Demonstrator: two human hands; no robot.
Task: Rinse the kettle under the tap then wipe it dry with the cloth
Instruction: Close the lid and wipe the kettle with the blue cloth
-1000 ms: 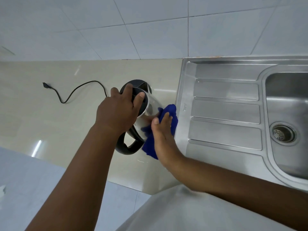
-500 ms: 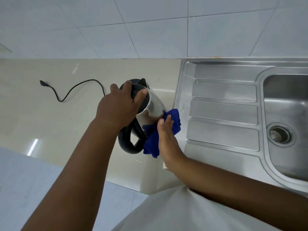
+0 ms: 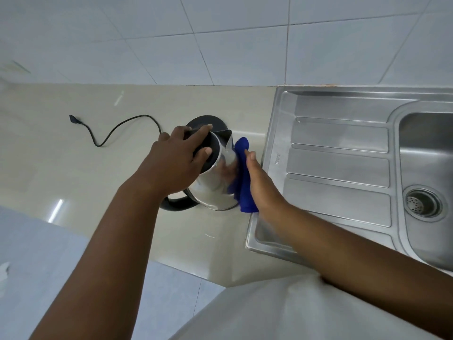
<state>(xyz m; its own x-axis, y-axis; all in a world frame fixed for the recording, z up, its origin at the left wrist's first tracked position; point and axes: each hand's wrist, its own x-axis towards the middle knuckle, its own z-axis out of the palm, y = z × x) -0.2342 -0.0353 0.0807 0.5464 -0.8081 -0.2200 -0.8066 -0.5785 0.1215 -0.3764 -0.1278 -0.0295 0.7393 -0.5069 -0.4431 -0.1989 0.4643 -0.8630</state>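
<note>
Right hand [image 3: 263, 190] flat on cloth [image 3: 243, 153] against kettle [image 3: 210, 190]

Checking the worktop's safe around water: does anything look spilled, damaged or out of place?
Nothing spilled or damaged. The kettle stands off its black base, whose cord trails loose across the countertop, unplugged. The left hand grips its top; the right hand presses the blue cloth against its side.

The kettle [image 3: 211, 192] is seen in mirror-bright metal, its handle [image 3: 175, 205] in black plastic. The cloth [image 3: 245, 195] is soft blue fabric. The sink [image 3: 338, 165] is finished in brushed steel, the counter [image 3: 61, 173] in smooth gloss.
</note>
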